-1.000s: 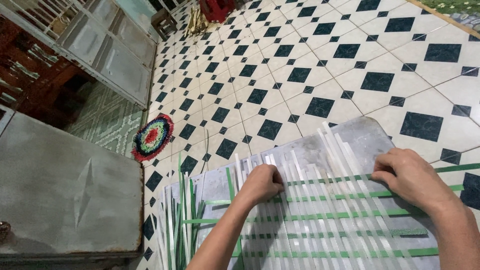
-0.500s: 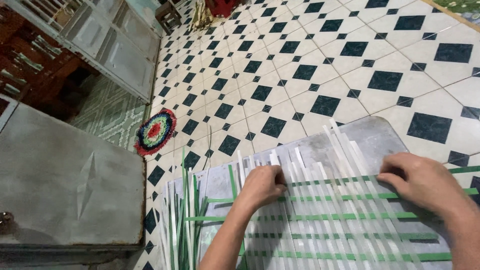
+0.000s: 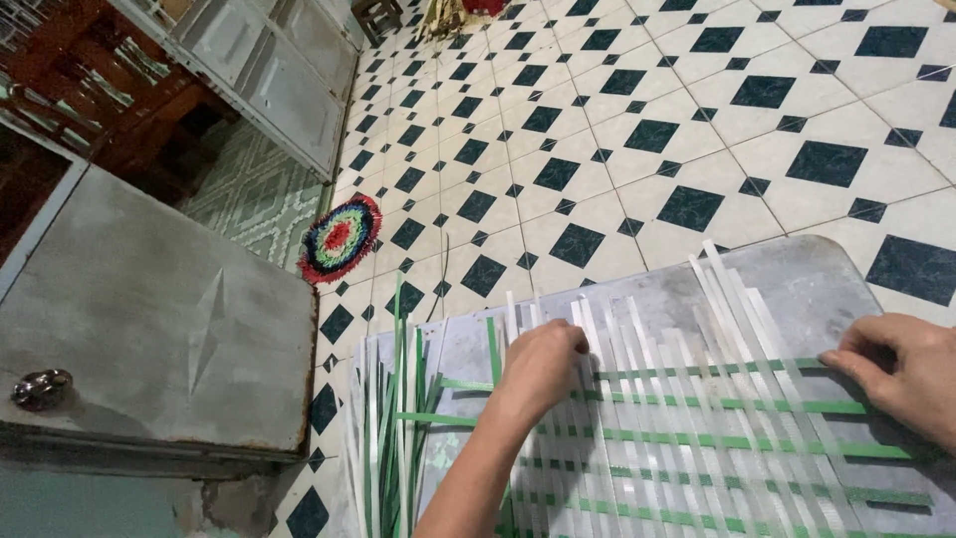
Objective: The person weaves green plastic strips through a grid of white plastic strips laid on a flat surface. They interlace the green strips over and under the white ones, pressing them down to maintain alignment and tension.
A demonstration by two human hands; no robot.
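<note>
The woven strip mat (image 3: 687, 438) lies flat on a grey metal sheet (image 3: 797, 274) that rests on the tiled floor (image 3: 637, 149), occupying the lower right part of the head view. The mat consists of translucent white strips (image 3: 732, 289) running away from the person, crossed by narrow green strips (image 3: 697, 371) running side to side.

Left hand (image 3: 543, 364): the forearm enters from the bottom edge and rises toward the upper right. The hand is palm down, knuckles raised, with the fingers curled onto the white strips at the far left portion of the weave, near the uppermost green strip. The fingertips are pressed together against the strips (whether a single strip is pinched between them cannot be determined, since the fingertips are hidden under the hand).

Right hand (image 3: 901, 374): it enters from the right edge, palm down, with the wrist out of frame. The thumb and forefinger are brought together at the right end of the uppermost green strip, pinching it where it crosses the outermost white strips. The remaining fingers are folded behind.

Loose green and white strips (image 3: 393, 428) lie in a bundle just beside the left edge of the mat, partly hanging off the sheet.

To the left stands a grey metal box lid (image 3: 159, 319) with a round knob (image 3: 40, 387). A round multicoloured rug (image 3: 341, 237) lies on the floor beyond it, well apart from both hands.
</note>
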